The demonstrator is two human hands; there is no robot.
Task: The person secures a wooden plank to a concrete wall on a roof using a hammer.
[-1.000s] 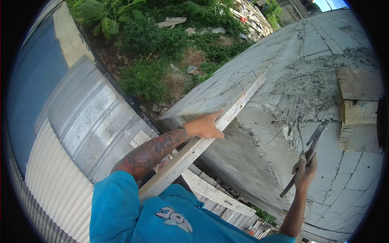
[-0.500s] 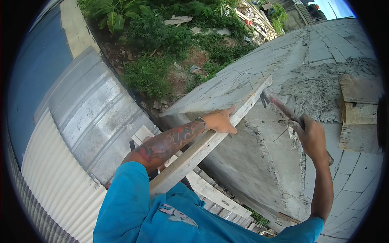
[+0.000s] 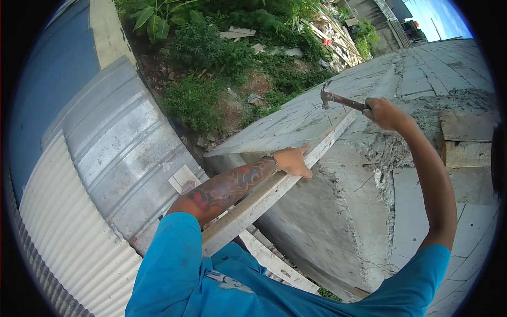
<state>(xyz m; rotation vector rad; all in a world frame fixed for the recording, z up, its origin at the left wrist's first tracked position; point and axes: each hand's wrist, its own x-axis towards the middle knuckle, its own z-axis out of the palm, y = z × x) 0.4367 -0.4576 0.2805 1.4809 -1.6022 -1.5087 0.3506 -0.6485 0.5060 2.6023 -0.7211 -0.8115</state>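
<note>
My left hand (image 3: 293, 161) is wrapped over a long wooden plank (image 3: 264, 196), its fingers around both edges. The plank slants from my chest up to the far right, its far end against the grey block wall (image 3: 311, 222). In my right hand (image 3: 384, 113) is a claw hammer (image 3: 343, 99), gripped by the handle. The hammer's head is raised above the plank's far end, apart from it. Part of the handle is hidden inside my fist.
Rough mortar and a wooden board piece (image 3: 467, 153) are on the wall at right. Metal roofing (image 3: 127, 137) and corrugated sheet (image 3: 74, 222) lie on the left. Down beyond the wall are plants (image 3: 211, 53) and scrap wood. Another plank (image 3: 277, 264) lies below me.
My right hand has lifted the hammer up and to the left, from beside the plank's far end to above it. My left hand still grips the plank, and the view has shifted slightly.
</note>
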